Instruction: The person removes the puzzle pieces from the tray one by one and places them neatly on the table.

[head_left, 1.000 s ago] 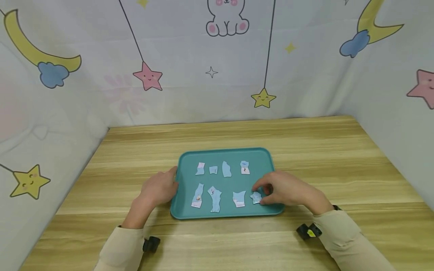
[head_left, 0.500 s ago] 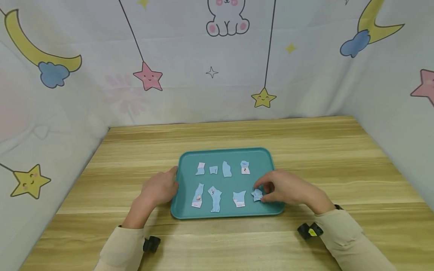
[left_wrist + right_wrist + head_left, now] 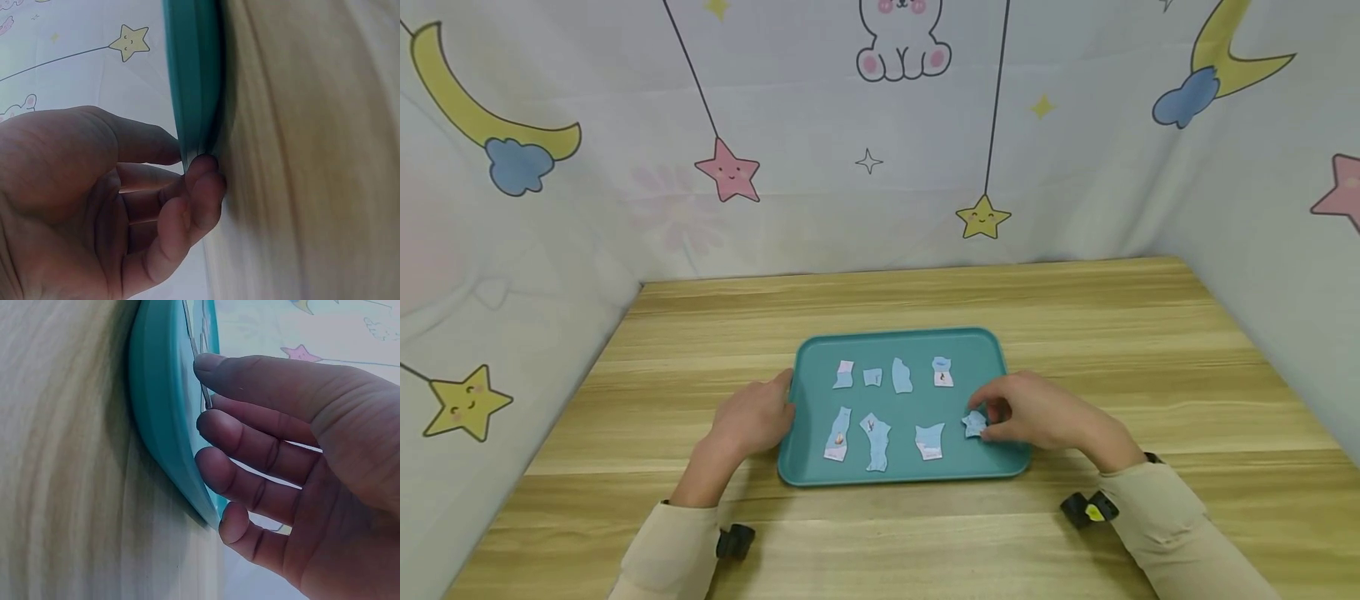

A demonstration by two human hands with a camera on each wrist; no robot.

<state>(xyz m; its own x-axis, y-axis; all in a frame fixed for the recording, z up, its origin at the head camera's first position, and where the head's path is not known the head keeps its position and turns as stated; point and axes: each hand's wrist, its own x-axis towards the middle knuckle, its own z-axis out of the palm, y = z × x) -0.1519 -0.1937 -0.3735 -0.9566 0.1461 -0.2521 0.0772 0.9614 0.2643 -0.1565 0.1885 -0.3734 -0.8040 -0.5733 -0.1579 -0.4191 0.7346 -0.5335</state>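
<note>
Right hand (image 3: pixel 1037 410) has its thumb and index pinched at the right edge of a little jagged scrap (image 3: pixel 973 424), which is near the right end of the teal tray (image 3: pixel 902 404). Can't tell if the scrap is flat or slightly lifted. The right wrist view only gives thin dark edges, basically side-on, so no print to read there. From the head view that hand also covers part of the tray's right rim, and its other fingers are mostly tucked out of sight. Left hand (image 3: pixel 752 412) grips the tray's left rim, thumb on one side and fingers curled round the other, and it blocks a bit of that edge.

Seven other scraps (image 3: pixel 876 442) lie spread around the tray, pale blue with some pinkish-white bits; the tiny print is too small to make out. Tray's on a wood-grain surface (image 3: pixel 1075 333), with a cartoon cloth (image 3: pixel 820 233) behind. The bear (image 3: pixel 901 62) on it is cut off up top, and the pink star (image 3: pixel 1341 193) at far right is clipped too.
</note>
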